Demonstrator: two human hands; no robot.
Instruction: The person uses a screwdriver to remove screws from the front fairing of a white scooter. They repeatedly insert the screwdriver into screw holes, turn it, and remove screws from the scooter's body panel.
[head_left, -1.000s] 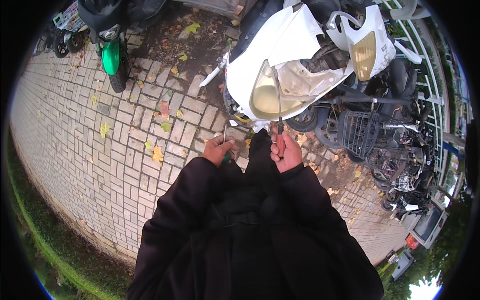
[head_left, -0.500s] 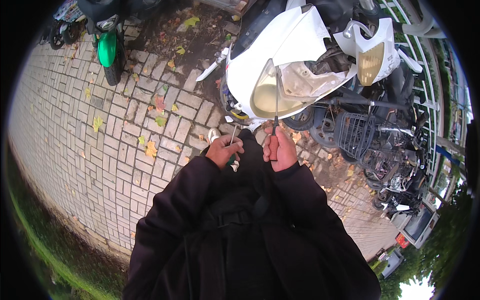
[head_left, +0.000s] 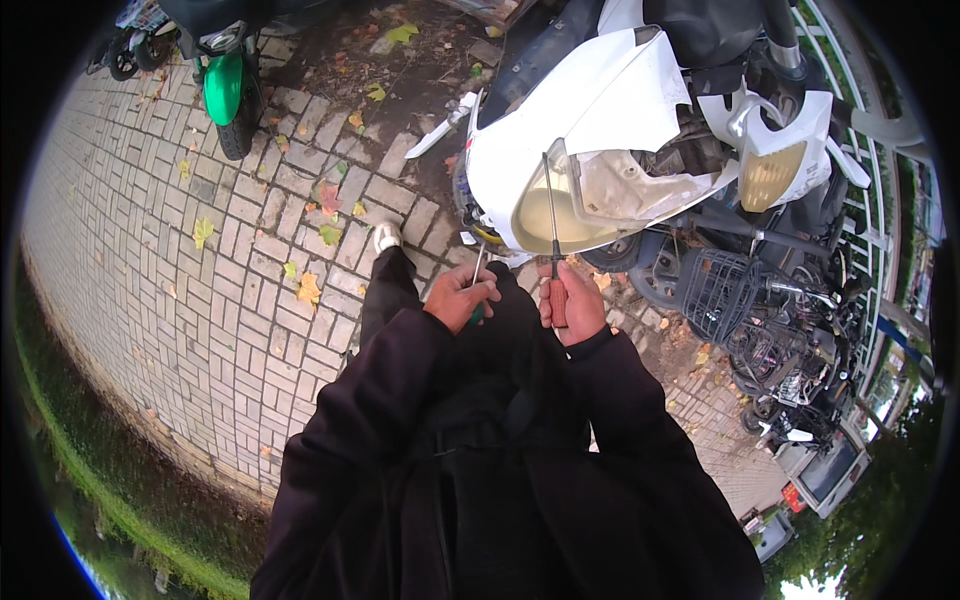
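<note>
Both hands occupied, white scooter bodywork point(head_left: 580, 95) ahead.
Left hand point(head_left: 460, 298): green-handled tool point(head_left: 477, 315), thin shaft. Right hand point(head_left: 574, 305): red-handled tool point(head_left: 558, 305), long shaft overlapping yellowish lamp lens point(head_left: 570, 228) in view; contact unclear. Paving point(head_left: 200, 340), fallen leaves point(head_left: 308, 289).

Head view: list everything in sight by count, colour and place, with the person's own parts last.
Red-handled screwdriver: one, red, centre
Green-handled tool: one, green, centre
White scooter: one, white, upper right of centre
Green-fendered scooter: one, green and black, upper left
Wire basket: at least one, black, right
Other bikes: several, too tangled to count, mostly dark, right and far upper left
Railing: one, white, right edge
Paving: many bricks, grey-pink, left and lower right
Fallen leaves: many, yellow to orange, scattered
Grass strip: one, green, lower left
Left hand: one, bare, centre
Right hand: one, bare, centre
Sleeves: two, black, lower centre
Shoe: one, whitish, left of centre
</note>
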